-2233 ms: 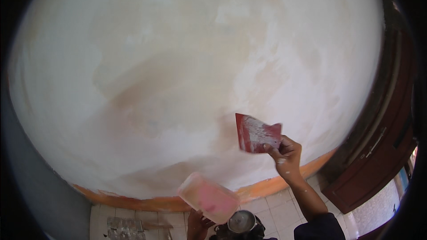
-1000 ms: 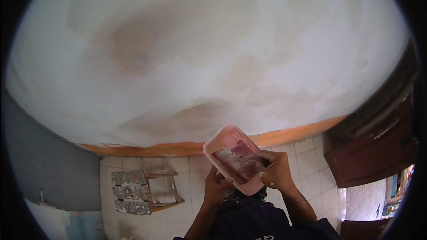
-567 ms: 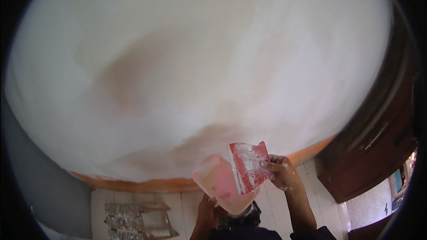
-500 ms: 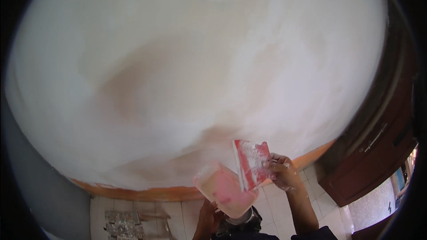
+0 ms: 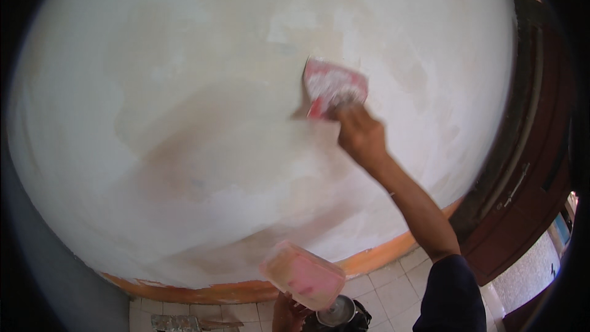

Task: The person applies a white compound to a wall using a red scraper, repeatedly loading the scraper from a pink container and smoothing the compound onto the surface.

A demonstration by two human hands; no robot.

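My right hand [image 5: 361,132] is closed on a wide red putty spreader [image 5: 335,83] smeared with white paste. One edge of its blade lies at or very near the wall [image 5: 246,129], which is coated in patchy white and beige. Low in the view, my left hand [image 5: 289,312] grips a shallow pink plastic tub [image 5: 307,273] by its underside, tilted, with some pale paste inside. Most of that hand's fingers are hidden by the tub.
An orange band [image 5: 239,293] runs along the wall's foot above white floor tiles [image 5: 393,289]. Close to the tub is a round metal container [image 5: 337,312]. A paint-splattered board [image 5: 175,323] lies at lower left. A dark red door [image 5: 510,227] stands at right.
My right hand has swung up and away from above the tub, carrying the spreader to the wall's middle. The left hand still holds the tub, slightly lower in the view.
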